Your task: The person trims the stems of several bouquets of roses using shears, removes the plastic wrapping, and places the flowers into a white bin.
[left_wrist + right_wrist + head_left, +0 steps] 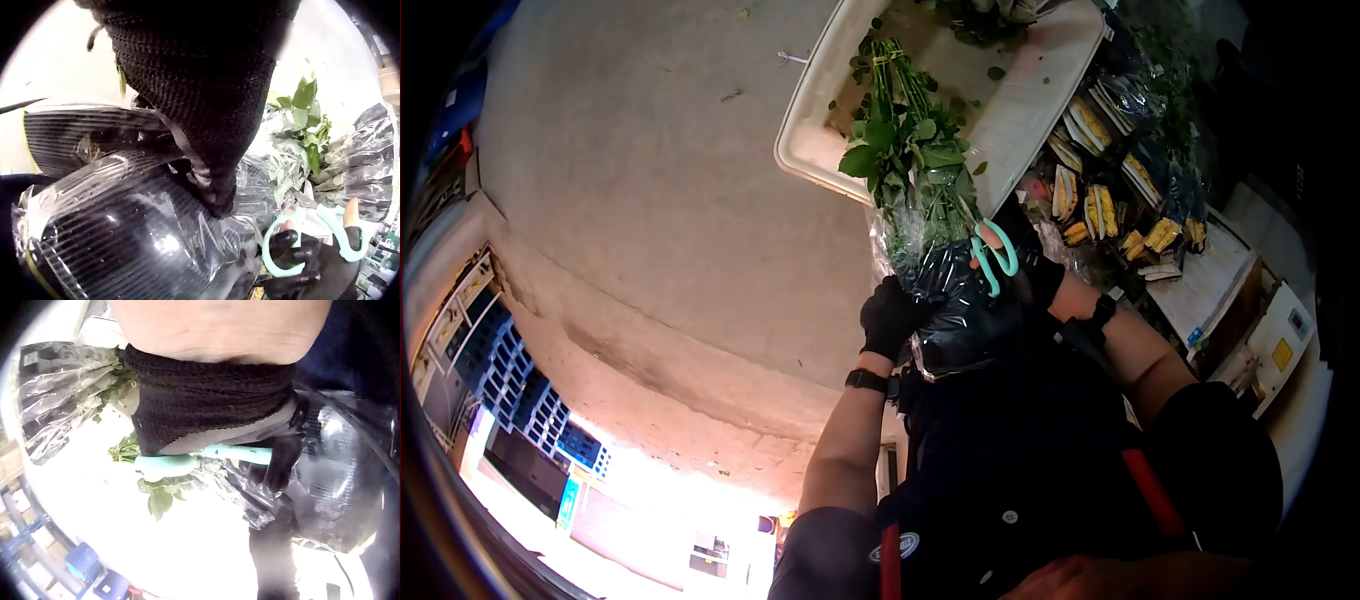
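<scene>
Your left hand (890, 318), gloved, grips the wrapped bouquet (935, 290) low on its dark sleeve, fingers curled round it. Your right hand (1028, 262) has its fingers through the handles of the teal scissors (997, 257), beside the wrap. The stems point up over the white tray (1020, 110).

The right hand (212, 419), in a black knit glove, is filling the top of the frame and is gripping the pale teal handle of the scissors (187, 459), which is lying across just under the palm. Green leaves (159, 494) are poking out below that handle. To the right, a dark bundle in clear crinkled wrap (337, 481) is catching the light. At upper left, another clear-wrapped bunch (59, 394) is lying against the pale surface (81, 506), with blue crates (94, 575) showing at the lower left.
</scene>
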